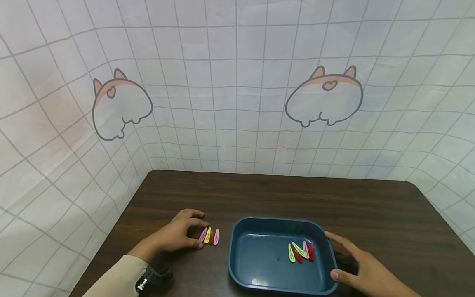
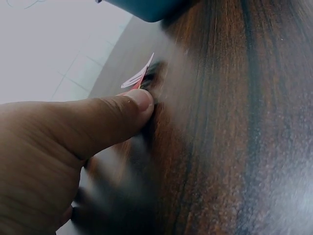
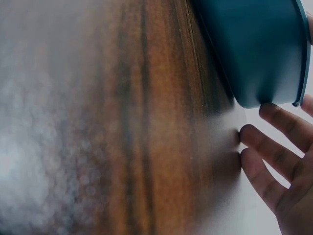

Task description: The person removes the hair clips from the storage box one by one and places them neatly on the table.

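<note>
My left hand (image 1: 178,234) is at a row of snap hair clips on the table, its thumb and fingers around the purple hair clip (image 1: 202,234); a firm grip on it does not show. Beside that clip lie a yellow hair clip (image 1: 208,235), a red hair clip (image 1: 212,236) and a pink hair clip (image 1: 216,236). In the left wrist view the thumb (image 2: 139,100) hides most of the row. My right hand (image 1: 358,264) rests with spread fingers and thumb against the right side of a blue tray (image 1: 274,284). Inside the tray, toward its right, lie several green, red and pink hair clips (image 1: 291,253).
Dark wooden table (image 1: 274,194) spreads under everything, with its far edge against a white grid-patterned curtain (image 1: 230,103). A black band (image 1: 154,275) is on the left wrist. The tray's raised rim stands between the row of clips and the right hand.
</note>
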The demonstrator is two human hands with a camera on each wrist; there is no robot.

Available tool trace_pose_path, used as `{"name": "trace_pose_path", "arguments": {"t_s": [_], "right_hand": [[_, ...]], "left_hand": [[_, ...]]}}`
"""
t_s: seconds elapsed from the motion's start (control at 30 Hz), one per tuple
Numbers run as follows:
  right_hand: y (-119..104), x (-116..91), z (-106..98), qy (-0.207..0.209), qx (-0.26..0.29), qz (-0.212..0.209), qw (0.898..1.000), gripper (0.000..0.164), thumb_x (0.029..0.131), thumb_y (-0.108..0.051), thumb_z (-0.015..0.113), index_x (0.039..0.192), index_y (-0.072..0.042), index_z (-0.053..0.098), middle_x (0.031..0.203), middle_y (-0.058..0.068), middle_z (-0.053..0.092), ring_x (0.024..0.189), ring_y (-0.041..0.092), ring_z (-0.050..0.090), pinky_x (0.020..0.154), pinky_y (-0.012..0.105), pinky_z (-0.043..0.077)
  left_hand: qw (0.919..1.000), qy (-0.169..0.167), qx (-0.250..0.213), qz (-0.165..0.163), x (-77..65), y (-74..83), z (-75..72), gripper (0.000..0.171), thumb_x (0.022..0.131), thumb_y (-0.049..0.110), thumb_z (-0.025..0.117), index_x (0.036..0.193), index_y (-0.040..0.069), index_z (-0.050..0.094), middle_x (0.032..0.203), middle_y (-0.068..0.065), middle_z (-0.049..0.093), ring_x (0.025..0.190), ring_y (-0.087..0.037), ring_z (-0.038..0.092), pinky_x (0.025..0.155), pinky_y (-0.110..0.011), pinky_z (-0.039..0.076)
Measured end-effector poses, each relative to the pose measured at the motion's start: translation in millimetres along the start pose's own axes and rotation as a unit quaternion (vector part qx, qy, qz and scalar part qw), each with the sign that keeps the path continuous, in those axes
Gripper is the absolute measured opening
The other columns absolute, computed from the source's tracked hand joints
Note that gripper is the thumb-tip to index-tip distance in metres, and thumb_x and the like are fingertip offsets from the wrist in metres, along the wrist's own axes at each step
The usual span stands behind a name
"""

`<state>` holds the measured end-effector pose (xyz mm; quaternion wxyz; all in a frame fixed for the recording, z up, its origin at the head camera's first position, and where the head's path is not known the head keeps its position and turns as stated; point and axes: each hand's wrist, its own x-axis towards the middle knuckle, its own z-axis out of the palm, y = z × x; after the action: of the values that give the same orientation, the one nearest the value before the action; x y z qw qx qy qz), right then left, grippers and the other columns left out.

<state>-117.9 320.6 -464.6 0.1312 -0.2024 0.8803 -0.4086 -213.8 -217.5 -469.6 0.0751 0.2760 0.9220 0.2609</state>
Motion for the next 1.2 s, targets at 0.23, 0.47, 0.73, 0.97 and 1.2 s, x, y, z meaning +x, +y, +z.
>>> {"name": "trace_pose_path", "arguments": {"t_s": [0.23,0.47,0.73,0.97,1.2], "right_hand": [[0.3,-1.8,1.9,0.005,-0.013,-0.013,1.000,0.078,0.100,-0.023,0.069,0.163,-0.027,0.024,0.144,0.012,0.058,0.127,0.010,0.055,0.084,0.038,0.054],[-1.1,-2.2,2.8,0.009,-0.015,-0.007,1.000,0.078,0.099,-0.024,0.070,0.163,-0.028,0.025,0.145,0.011,0.058,0.127,0.012,0.055,0.085,0.042,0.054],[-1.2,-2.6,3.4,0.014,-0.024,-0.002,1.000,0.079,0.098,-0.025,0.071,0.162,-0.029,0.025,0.144,0.010,0.058,0.127,0.013,0.055,0.085,0.045,0.054],[-0.8,-1.5,2.5,0.014,-0.008,-0.010,1.000,0.079,0.098,-0.024,0.071,0.162,-0.026,0.026,0.143,0.014,0.058,0.127,0.019,0.057,0.086,0.063,0.052],[-1.3,-0.4,1.3,0.010,0.000,-0.010,1.000,0.078,0.099,-0.023,0.071,0.162,-0.026,0.026,0.143,0.017,0.058,0.126,0.019,0.057,0.084,0.070,0.050]], "left_hand": [[1.0000,-0.001,-0.004,-0.003,-1.1,0.9,-0.5,0.059,0.080,0.041,0.088,0.131,0.018,0.069,0.146,-0.011,0.050,0.139,-0.040,0.037,0.108,-0.067,0.033],[0.9999,0.013,-0.009,0.006,2.0,9.6,-5.1,0.063,0.083,0.038,0.087,0.137,0.016,0.065,0.145,-0.010,0.052,0.138,-0.036,0.040,0.110,-0.062,0.035],[0.9978,0.045,-0.046,0.018,10.3,44.4,-7.7,0.059,0.089,0.039,0.081,0.138,0.013,0.063,0.140,-0.003,0.058,0.134,-0.031,0.048,0.109,-0.059,0.039],[0.9956,0.048,-0.077,0.022,18.8,73.0,-6.5,0.058,0.088,0.039,0.082,0.139,0.019,0.062,0.140,0.002,0.058,0.134,-0.025,0.050,0.109,-0.056,0.039],[0.9939,0.039,-0.101,0.022,24.4,91.1,-2.9,0.057,0.089,0.040,0.081,0.140,0.026,0.061,0.141,0.006,0.056,0.129,-0.024,0.052,0.097,-0.048,0.050]]}}
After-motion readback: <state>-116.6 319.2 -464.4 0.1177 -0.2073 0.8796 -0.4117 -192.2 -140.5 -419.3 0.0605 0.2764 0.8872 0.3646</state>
